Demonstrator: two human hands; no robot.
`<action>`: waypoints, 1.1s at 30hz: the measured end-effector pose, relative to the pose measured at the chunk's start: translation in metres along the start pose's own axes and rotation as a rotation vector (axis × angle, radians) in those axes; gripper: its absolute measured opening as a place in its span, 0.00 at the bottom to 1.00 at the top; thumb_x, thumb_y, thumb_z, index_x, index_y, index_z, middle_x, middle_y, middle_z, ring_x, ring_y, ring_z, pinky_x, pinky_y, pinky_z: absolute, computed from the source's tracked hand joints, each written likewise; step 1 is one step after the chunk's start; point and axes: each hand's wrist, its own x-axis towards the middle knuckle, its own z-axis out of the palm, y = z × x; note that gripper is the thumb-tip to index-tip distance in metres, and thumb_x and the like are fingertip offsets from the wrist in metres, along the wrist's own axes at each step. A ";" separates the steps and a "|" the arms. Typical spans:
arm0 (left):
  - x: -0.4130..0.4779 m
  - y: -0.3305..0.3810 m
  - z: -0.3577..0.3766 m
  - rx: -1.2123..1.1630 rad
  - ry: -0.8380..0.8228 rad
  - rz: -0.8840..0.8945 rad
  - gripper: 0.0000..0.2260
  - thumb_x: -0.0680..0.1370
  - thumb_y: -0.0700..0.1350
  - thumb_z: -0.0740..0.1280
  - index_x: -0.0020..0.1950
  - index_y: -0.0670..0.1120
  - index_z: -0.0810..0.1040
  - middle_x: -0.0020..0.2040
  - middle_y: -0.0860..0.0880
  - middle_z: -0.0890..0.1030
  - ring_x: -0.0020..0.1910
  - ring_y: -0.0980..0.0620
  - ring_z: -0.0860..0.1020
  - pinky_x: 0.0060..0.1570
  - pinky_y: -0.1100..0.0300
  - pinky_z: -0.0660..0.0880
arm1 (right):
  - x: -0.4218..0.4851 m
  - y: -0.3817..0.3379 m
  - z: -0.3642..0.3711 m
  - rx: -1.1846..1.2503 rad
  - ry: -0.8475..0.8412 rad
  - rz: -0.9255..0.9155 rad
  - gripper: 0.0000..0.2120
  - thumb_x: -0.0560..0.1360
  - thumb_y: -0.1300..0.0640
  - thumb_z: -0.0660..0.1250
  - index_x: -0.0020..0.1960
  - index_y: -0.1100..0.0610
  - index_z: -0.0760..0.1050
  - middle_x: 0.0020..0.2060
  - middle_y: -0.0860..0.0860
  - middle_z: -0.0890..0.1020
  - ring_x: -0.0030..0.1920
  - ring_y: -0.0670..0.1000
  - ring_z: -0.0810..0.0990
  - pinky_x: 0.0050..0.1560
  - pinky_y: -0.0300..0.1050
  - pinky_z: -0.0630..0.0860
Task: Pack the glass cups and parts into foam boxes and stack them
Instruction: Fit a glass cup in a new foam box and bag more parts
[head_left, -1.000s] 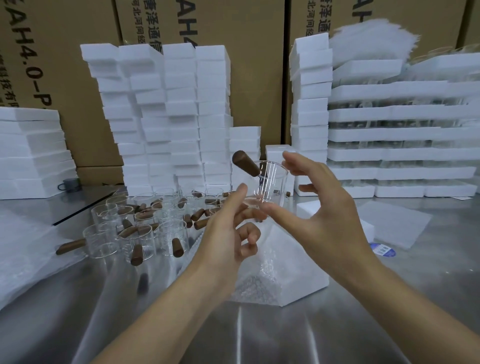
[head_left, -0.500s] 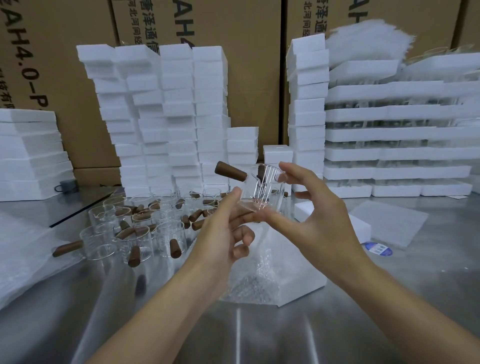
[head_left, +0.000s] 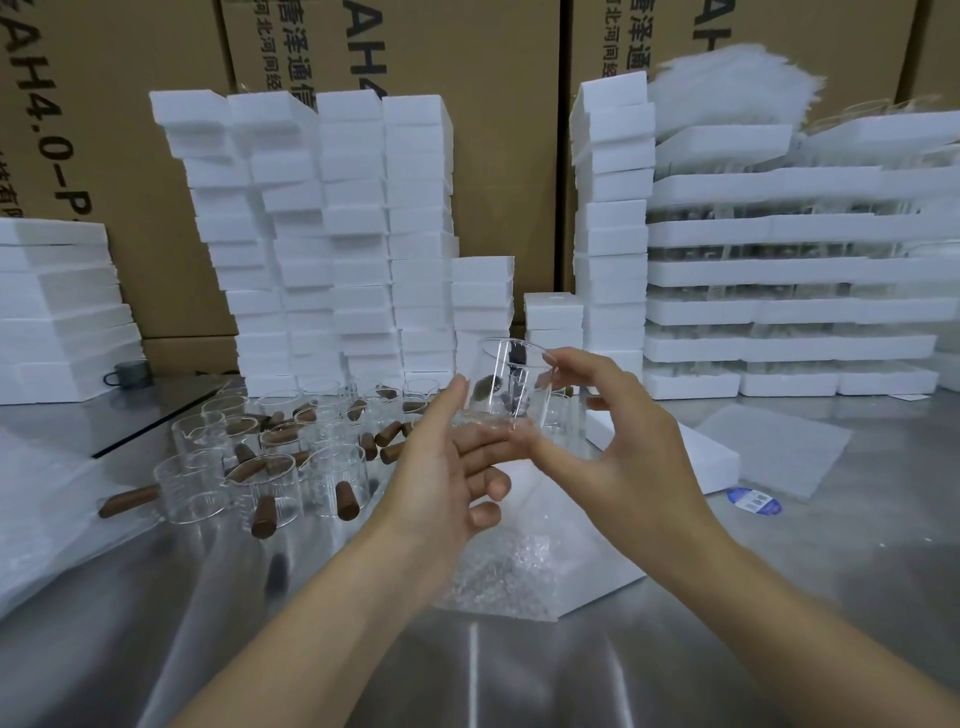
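Above the middle of the tabletop (head_left: 675, 649), a clear glass cup (head_left: 511, 384) was held upright in the air between both hands. The left hand (head_left: 447, 467) was clamped on it, thumb pressed against the cup's left wall and fingers reaching beneath its base. The right hand (head_left: 623, 457) also gripped it, a fingertip at the rim and the thumb under the base. A dark shape showed through the glass; whether it was the cup's handle could not be told.

Directly below the hands lay a sheet of bubble wrap (head_left: 498, 566), resting on a white foam block (head_left: 597, 569). A second foam block (head_left: 670, 460) sat just behind it, to the right.

To the left stood a cluster of glass cups with brown wooden handles (head_left: 270, 462), packed close together, several handles pointing outward.

Behind the cluster rose uneven stacks of small foam pieces (head_left: 337, 234). On the right stood tiers of stacked foam boxes (head_left: 779, 270), with glassware visible between the layers. Flat foam slabs (head_left: 57, 306) were piled at far left, with a grey mug (head_left: 127, 371) beside them.

A thin foam sheet (head_left: 774, 447) lay on the tabletop at right, a blue label (head_left: 756, 501) near its front edge. Printed cardboard cartons (head_left: 493, 130) formed the backdrop.
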 end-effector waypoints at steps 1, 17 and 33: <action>0.001 0.000 0.000 0.022 0.029 0.003 0.29 0.79 0.67 0.65 0.50 0.42 0.89 0.46 0.47 0.88 0.26 0.55 0.71 0.26 0.62 0.61 | 0.001 -0.001 -0.001 -0.016 0.021 -0.013 0.28 0.73 0.45 0.79 0.70 0.44 0.75 0.57 0.38 0.81 0.64 0.44 0.78 0.63 0.32 0.71; 0.006 0.006 -0.012 0.058 0.135 0.163 0.34 0.63 0.73 0.74 0.56 0.47 0.88 0.46 0.47 0.88 0.31 0.57 0.77 0.31 0.63 0.72 | 0.008 0.005 -0.009 -0.045 -0.213 0.171 0.27 0.75 0.29 0.66 0.70 0.38 0.75 0.52 0.34 0.83 0.57 0.37 0.80 0.51 0.30 0.71; -0.003 -0.014 -0.015 1.364 0.266 0.539 0.12 0.76 0.60 0.70 0.38 0.55 0.74 0.31 0.54 0.75 0.33 0.56 0.73 0.34 0.57 0.66 | 0.022 0.011 -0.026 0.372 -0.045 0.344 0.15 0.84 0.49 0.68 0.43 0.54 0.86 0.31 0.48 0.81 0.31 0.43 0.74 0.34 0.31 0.70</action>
